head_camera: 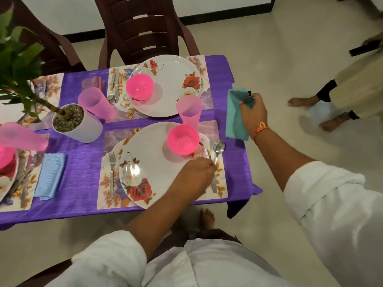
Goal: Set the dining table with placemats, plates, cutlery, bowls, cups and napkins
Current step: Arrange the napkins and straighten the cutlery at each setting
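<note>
Knife half hidden under left hand; right hand gripping teal napkin

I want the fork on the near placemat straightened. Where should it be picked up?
Pinch the metal fork at mid-handle from above: it lies flat, tines away from you, along the floral white plate's left edge, with bare placemat only on its left side.

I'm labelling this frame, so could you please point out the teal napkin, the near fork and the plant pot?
teal napkin (235, 121): head view, lower cloth.
near fork (112, 162): head view, neck below tines.
plant pot (91, 129): head view, white side wall.
</note>
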Motion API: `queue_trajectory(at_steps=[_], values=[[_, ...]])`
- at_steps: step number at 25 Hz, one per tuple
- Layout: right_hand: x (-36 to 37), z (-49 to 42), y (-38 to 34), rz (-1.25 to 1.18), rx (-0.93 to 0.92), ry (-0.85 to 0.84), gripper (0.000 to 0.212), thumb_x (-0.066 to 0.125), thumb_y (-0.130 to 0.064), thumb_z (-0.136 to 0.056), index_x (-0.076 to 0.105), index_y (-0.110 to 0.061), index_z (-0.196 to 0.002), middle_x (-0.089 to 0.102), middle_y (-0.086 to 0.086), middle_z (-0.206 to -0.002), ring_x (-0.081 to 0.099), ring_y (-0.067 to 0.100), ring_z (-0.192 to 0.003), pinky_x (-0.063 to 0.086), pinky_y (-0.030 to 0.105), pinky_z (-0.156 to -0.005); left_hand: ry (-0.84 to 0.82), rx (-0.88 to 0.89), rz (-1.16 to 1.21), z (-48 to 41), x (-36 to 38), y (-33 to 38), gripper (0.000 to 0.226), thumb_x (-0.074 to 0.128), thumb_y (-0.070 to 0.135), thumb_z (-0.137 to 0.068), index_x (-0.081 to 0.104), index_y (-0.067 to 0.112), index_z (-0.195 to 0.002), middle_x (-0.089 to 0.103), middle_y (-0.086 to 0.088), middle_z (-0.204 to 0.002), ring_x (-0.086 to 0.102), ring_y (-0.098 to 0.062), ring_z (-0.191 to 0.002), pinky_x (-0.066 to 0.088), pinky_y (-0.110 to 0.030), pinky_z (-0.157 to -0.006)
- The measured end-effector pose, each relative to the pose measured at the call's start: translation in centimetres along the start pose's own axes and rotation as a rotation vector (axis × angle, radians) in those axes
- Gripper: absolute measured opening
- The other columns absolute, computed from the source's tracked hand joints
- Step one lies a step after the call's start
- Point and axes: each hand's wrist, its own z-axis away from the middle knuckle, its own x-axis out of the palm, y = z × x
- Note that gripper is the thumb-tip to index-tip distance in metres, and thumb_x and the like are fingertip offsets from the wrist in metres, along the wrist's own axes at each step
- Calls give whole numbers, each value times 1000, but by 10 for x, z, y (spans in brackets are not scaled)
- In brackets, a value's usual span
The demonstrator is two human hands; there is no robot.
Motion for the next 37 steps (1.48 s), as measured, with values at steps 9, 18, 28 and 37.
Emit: queue_trajectory(at_steps=[9,18,28,37], values=[[-18,93,80,147,205,-135,40,65,-25,-97,49,-13,-132,62,8,-121,61,24,-100,47,31,-80,-424,4,-415,-48,26,16,93,72,41,-88,21,9,-158,17,-10,-166,16,-29,-153,19,-46,-123],[-5,121,82,131,196,-81,52,65,-25,-97,40,-15,-141,60,13,-132,62,30,-113,52,35,-87,-389,-77,-425,-52,21,13,70,70,26,-91,39,7,-151,27,-16,-162,22,-33,-151,21,-47,-123],[15,115,79,182,157,-8,52,69,-18,-94,44,-14,-140,59,9,-134,58,29,-123,50,35,-97,-502,-73,-385,-75,26,14,61,83,39,-77,61,6,-124,60,-14,-126,46,-32,-125,38,-42,-108],[20,120,82,576,48,51,89,75,-40,-88,23,-11,-154,48,16,-138,48,32,-124,49,40,-97,-359,-159,-416,-68,25,14,59,76,39,-83,56,6,-128,55,-14,-126,45,-30,-121,39,-40,-102]])
